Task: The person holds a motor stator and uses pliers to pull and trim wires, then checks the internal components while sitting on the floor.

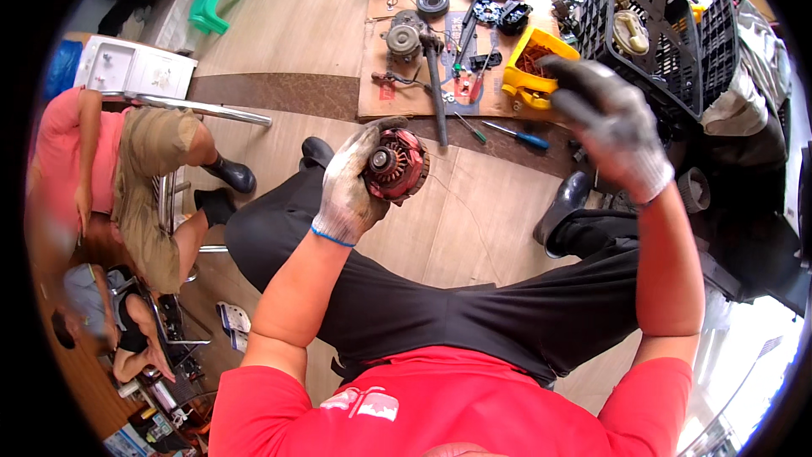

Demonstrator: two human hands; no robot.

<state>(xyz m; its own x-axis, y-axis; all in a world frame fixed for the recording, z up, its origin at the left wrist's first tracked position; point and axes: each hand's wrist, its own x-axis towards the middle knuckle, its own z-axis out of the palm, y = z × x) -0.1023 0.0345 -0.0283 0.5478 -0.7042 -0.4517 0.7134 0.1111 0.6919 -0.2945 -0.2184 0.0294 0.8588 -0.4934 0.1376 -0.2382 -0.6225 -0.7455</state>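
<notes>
Right fingers point(584, 78) partly hide yellow bin point(526, 83) near crate point(660, 76).

The motor core point(397, 164) joins dull metal with copper-coloured wire windings. The gloves point(351, 182) are matt, stained knitted cloth. Smooth plastic forms the yellow bin point(528, 93) and green stool point(205, 8); the cardboard sheet point(372, 51) looks matt, the black boot point(565, 207) glossy, the tube point(228, 112) polished metal.
</notes>
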